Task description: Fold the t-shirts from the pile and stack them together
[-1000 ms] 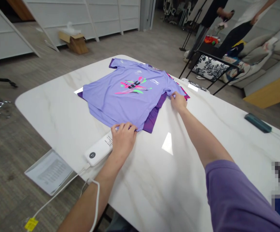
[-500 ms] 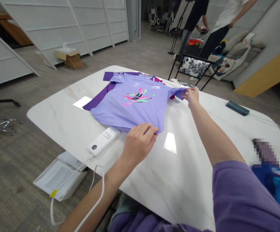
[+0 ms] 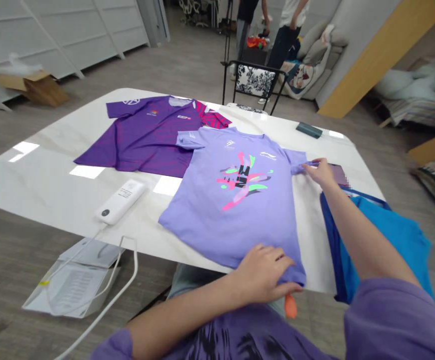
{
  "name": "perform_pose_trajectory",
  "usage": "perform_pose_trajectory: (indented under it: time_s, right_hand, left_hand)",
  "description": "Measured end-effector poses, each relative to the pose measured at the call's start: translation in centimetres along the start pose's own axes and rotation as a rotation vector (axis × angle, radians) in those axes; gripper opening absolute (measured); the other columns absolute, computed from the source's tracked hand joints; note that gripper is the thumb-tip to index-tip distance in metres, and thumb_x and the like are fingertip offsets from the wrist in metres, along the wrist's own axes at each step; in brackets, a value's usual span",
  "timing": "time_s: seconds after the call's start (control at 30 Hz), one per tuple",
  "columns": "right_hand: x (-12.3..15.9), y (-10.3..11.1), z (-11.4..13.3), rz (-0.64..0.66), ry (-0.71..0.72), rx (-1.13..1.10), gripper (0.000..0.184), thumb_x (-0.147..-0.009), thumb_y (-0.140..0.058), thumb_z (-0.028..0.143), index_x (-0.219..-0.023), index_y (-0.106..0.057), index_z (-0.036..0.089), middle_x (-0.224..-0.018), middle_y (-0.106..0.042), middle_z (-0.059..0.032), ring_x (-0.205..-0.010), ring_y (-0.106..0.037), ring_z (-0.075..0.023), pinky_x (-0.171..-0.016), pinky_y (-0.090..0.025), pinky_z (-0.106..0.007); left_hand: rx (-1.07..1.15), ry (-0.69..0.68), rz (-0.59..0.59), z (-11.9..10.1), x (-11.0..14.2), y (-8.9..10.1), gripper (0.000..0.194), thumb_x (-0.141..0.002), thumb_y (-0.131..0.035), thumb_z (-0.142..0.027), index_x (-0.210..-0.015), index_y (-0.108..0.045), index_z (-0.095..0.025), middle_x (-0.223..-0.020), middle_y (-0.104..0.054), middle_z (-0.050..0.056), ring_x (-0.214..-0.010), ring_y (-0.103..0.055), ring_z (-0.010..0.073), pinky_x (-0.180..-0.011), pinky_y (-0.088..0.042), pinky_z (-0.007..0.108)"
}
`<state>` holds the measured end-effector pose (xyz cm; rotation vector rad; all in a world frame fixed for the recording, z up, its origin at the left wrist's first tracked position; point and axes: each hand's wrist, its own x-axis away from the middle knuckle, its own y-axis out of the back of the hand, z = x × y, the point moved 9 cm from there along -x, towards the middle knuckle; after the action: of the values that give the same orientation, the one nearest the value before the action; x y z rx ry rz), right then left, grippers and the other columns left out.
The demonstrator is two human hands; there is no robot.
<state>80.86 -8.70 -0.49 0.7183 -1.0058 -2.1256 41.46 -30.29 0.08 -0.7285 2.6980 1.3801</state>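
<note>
A lavender T-shirt (image 3: 202, 185) with a bright pink, green and black print lies front up on the white marble-look table (image 3: 52, 192), its hem towards me. My right hand (image 3: 320, 172) pinches the edge of its sleeve at the right. At the near right corner of the hem, my left hand (image 3: 264, 275) is closed over the cloth, its fingertips partly hidden. A dark purple jersey (image 3: 146, 135) with a red patterned sleeve lies spread out behind it, partly under the lavender T-shirt's left side.
A white corded device (image 3: 122, 202) lies left of the T-shirts. Blue clothing (image 3: 386, 235) and a purple flat item (image 3: 337, 175) are at the right; a dark green case (image 3: 309, 130) sits farther back. A chair (image 3: 255, 82) stands beyond the table, with two people behind it.
Both hands have brought the lavender T-shirt right and nearer to me, off most of the purple jersey, which now shows. The camera view has turned to the right.
</note>
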Motion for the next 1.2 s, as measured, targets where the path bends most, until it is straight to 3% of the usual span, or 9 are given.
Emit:
perform_pose_trajectory:
  time_s: [0.07, 0.17, 0.3, 0.47, 0.6, 0.77, 0.87, 1.0, 1.2]
  right_hand:
    - [3.0, 1.5, -0.4, -0.007, 0.078, 0.205, 0.076, -0.095, -0.078, 0.054, -0.156, -0.056, 0.014, -0.162, -0.057, -0.0334, -0.156, -0.057, -0.0452, -0.128, -0.049, -0.065]
    - [9.2, 1.3, 0.4, 0.075, 0.228, 0.321, 0.086, -0.102, -0.065, 0.066, -0.173, -0.045, 0.021, -0.187, -0.028, -0.025, -0.172, -0.035, -0.0463, -0.136, -0.035, -0.071]
    - [18.5, -2.0, 1.6, 0.316, 0.398, 0.317, 0.088, -0.106, -0.05, 0.078, -0.18, -0.039, 0.031, -0.191, -0.024, -0.0138, -0.177, -0.026, -0.0439, -0.139, -0.031, -0.072]
    - [23.8, -4.2, 1.8, 0.401, 0.426, 0.305, 0.089, -0.104, -0.048, 0.08, -0.182, -0.035, 0.041, -0.191, -0.028, -0.0074, -0.177, -0.025, -0.0438, -0.142, -0.028, -0.073]
    - [23.2, -3.5, 4.8, 0.366, 0.481, 0.33, 0.09, -0.103, -0.05, 0.083, -0.179, -0.042, 0.036, -0.187, -0.034, -0.0124, -0.174, -0.031, -0.0468, -0.14, -0.029, -0.073]
    - [21.0, -4.4, 16.7, 0.35, 0.658, 0.211, 0.069, -0.108, -0.057, 0.073, -0.162, -0.06, 0.029, -0.164, -0.061, -0.0186, -0.155, -0.054, -0.0459, -0.13, -0.043, -0.068]
    - [19.1, -9.6, 26.3, 0.456, 0.761, 0.066, 0.056, -0.11, -0.062, 0.066, -0.148, -0.068, 0.026, -0.15, -0.07, -0.0158, -0.14, -0.066, -0.0401, -0.123, -0.051, -0.059]
    - [14.6, -19.3, 37.0, 0.577, 0.727, 0.022, 0.054, -0.112, -0.063, 0.06, -0.144, -0.067, 0.016, -0.145, -0.071, -0.0177, -0.137, -0.068, -0.0354, -0.12, -0.054, -0.05]
    - [8.1, -28.4, 43.9, 0.536, 0.455, 0.137, 0.087, -0.104, -0.07, 0.076, -0.15, -0.059, 0.003, -0.157, -0.063, -0.029, -0.149, -0.061, -0.0436, -0.126, -0.048, -0.06]
  left_hand:
    - [-0.021, 0.079, -0.057, 1.6, 1.4, 2.1, 0.048, -0.113, -0.059, -0.065, -0.138, -0.071, -0.027, -0.13, -0.078, 0.011, -0.122, -0.074, 0.0281, -0.102, -0.057, 0.045]
    - [-0.209, 0.36, -0.226, 7.3, 6.1, 7.8, 0.041, -0.116, -0.057, -0.052, -0.145, -0.067, -0.024, -0.143, -0.072, 0.014, -0.136, -0.066, 0.0314, -0.117, -0.051, 0.05]
    - [-0.568, 0.841, -0.405, 14.6, 15.3, 14.5, 0.068, -0.109, -0.063, -0.06, -0.156, -0.058, -0.01, -0.15, -0.062, 0.027, -0.14, -0.059, 0.0452, -0.115, -0.05, 0.06]
    - [-0.48, 0.951, -0.319, 17.3, 19.6, 15.1, 0.045, -0.106, -0.063, -0.06, -0.124, -0.073, -0.02, -0.136, -0.069, 0.018, -0.128, -0.064, 0.0421, -0.108, -0.052, 0.056]
    - [-0.011, 0.898, -0.397, 16.6, 19.2, 14.1, 0.034, -0.11, -0.055, -0.055, -0.11, -0.067, -0.023, -0.106, -0.075, 0.006, -0.101, -0.071, 0.0276, -0.095, -0.054, 0.042]
    - [0.64, 0.949, -0.575, 15.7, 20.6, 12.2, 0.058, -0.1, -0.067, -0.073, -0.131, -0.051, -0.027, -0.098, -0.074, -0.001, -0.074, -0.069, 0.0185, -0.069, -0.054, 0.031]
    - [0.704, 0.956, -0.503, 15.0, 22.0, 11.2, 0.072, -0.094, -0.077, -0.07, -0.143, -0.047, -0.026, -0.108, -0.076, 0.001, -0.069, -0.069, 0.0171, -0.067, -0.056, 0.031]
    - [0.349, 1.049, -0.335, 14.9, 24.4, 12.0, 0.048, -0.1, -0.069, -0.058, -0.135, -0.066, -0.025, -0.086, -0.071, -0.001, -0.07, -0.067, 0.0211, -0.069, -0.046, 0.032]
    - [0.128, 1.089, -0.245, 14.6, 24.7, 12.9, 0.032, -0.104, -0.062, -0.058, -0.094, -0.069, -0.028, -0.087, -0.071, 0.002, -0.081, -0.07, 0.0279, -0.075, -0.045, 0.038]
